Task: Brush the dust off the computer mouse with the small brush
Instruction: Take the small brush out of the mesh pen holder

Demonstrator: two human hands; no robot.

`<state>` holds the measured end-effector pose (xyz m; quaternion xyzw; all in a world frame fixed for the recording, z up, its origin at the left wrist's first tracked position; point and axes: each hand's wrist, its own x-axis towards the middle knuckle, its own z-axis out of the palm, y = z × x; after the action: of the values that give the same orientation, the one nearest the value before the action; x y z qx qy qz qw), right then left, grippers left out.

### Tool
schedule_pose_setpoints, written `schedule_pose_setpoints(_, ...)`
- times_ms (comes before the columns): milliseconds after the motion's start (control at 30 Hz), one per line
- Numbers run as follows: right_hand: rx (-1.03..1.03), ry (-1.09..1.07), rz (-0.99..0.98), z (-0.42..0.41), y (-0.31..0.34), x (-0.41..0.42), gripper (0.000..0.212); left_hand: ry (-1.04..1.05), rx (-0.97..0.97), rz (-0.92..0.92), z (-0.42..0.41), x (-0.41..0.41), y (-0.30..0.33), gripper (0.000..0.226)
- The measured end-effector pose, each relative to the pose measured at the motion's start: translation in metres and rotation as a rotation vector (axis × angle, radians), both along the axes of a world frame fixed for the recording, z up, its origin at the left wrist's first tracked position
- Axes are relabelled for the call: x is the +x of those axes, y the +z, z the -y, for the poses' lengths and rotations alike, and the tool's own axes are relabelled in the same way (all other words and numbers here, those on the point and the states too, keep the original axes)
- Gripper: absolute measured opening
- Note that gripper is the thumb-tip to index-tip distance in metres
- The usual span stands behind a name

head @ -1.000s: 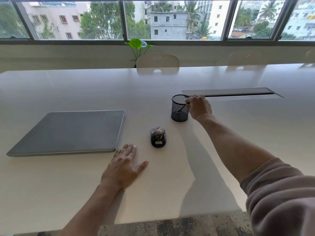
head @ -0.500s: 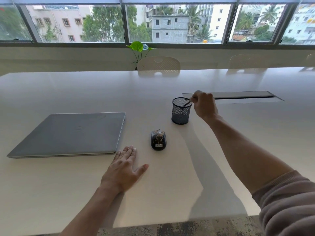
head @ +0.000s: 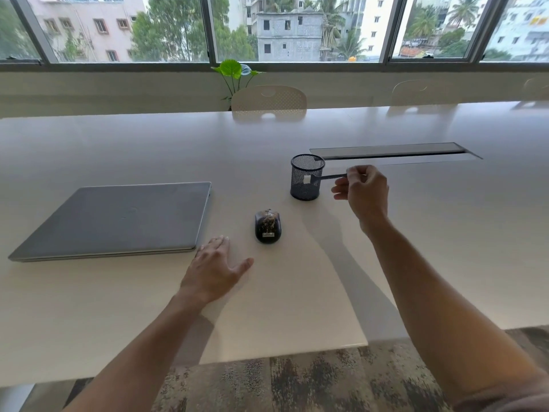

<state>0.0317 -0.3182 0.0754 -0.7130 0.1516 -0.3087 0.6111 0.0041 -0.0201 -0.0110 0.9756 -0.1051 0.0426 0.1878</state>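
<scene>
A black computer mouse [head: 267, 226] with brownish dust on its top lies on the white table [head: 297, 292]. My right hand [head: 364, 190] holds the small brush [head: 326, 177] by its thin dark handle, level in the air. The pale bristle end shows in front of the black mesh cup [head: 307, 176], above and to the right of the mouse. My left hand [head: 215, 270] rests flat on the table, fingers apart, just left of and nearer than the mouse.
A shut grey laptop [head: 118, 218] lies to the left of the mouse. A long cable slot [head: 392, 151] runs behind the cup. Pale chairs [head: 269, 99] and a green plant [head: 233, 72] stand beyond the table's far edge, under the windows.
My right hand has lifted the small brush out of the mesh cup and drawn it back to the right. The left hand and the mouse have stayed put.
</scene>
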Motion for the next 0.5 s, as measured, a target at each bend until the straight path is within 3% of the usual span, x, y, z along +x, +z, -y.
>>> schedule_pose_setpoints(267,0.311,0.083,0.035,-0.002,-0.02,-0.036,0.015,0.246,-0.109,0.133,0.056,0.011,0.018,0.085)
schedule_pose_setpoints(500,0.364,0.105,0.043,-0.003,-0.028,-0.058,0.013,0.33,-0.226,0.062,0.094,0.031,0.022,0.092)
